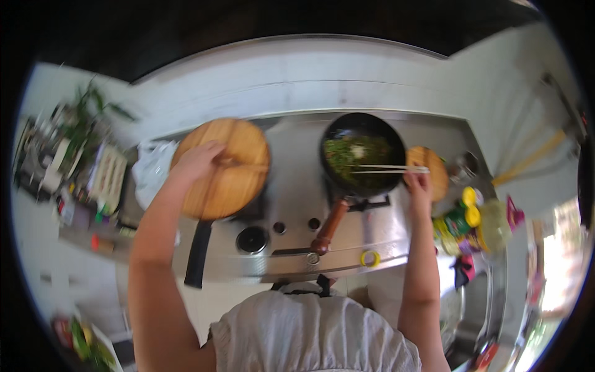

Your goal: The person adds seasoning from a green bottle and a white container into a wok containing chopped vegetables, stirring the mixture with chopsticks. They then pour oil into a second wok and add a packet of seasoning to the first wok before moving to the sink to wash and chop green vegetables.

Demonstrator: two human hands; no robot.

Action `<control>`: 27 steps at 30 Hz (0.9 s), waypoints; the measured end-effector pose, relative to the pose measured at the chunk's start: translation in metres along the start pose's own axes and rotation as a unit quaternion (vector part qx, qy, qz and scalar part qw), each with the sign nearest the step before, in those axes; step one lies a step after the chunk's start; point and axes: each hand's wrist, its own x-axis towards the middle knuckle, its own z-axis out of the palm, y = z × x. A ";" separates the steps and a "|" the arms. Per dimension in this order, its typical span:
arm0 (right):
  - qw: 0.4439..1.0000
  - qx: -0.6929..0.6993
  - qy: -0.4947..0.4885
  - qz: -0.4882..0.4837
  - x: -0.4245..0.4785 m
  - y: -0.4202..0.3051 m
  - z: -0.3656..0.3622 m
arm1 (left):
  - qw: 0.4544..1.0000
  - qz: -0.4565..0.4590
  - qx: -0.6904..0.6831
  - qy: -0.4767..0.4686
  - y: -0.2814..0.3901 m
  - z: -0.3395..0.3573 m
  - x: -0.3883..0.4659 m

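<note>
My left hand (pixel 200 160) is on top of a round wooden lid (pixel 232 195), its fingers at the lid's crosswise handle. Beneath the lid is a pan, mostly hidden, with a black handle (pixel 199 253) pointing towards me. My right hand (pixel 419 181) holds a pair of chopsticks (pixel 386 169), whose tips reach into a dark wok (pixel 399 139). Chopped green food (pixel 341 151) lies in the wok with a small pale heap (pixel 358 151) on it. The wok's brown wooden handle (pixel 332 225) points towards me.
A small round wooden board (pixel 439 176) lies right of the wok. Bottles with yellow caps (pixel 472 216) and a glass jar (pixel 465 165) stand farther right. A plastic bag (pixel 151 169) is left of the lid. A yellow ring (pixel 370 258) lies near the steel stove's front edge.
</note>
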 end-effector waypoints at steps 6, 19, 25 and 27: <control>0.948 -0.189 -0.233 -0.107 0.008 -0.035 0.026 | 0.988 -0.041 0.126 -0.078 -0.006 -0.012 -0.005; 0.907 -0.366 -0.141 -0.156 0.049 -0.086 0.035 | 0.899 -0.412 0.047 0.141 -0.076 -0.084 -0.214; 0.946 -0.226 -0.211 -0.097 0.029 -0.063 0.066 | 0.878 -0.470 0.082 0.041 -0.096 -0.016 -0.235; 0.950 -0.199 -0.233 -0.054 0.018 -0.067 0.063 | 0.870 -0.485 0.079 0.025 -0.100 0.002 -0.239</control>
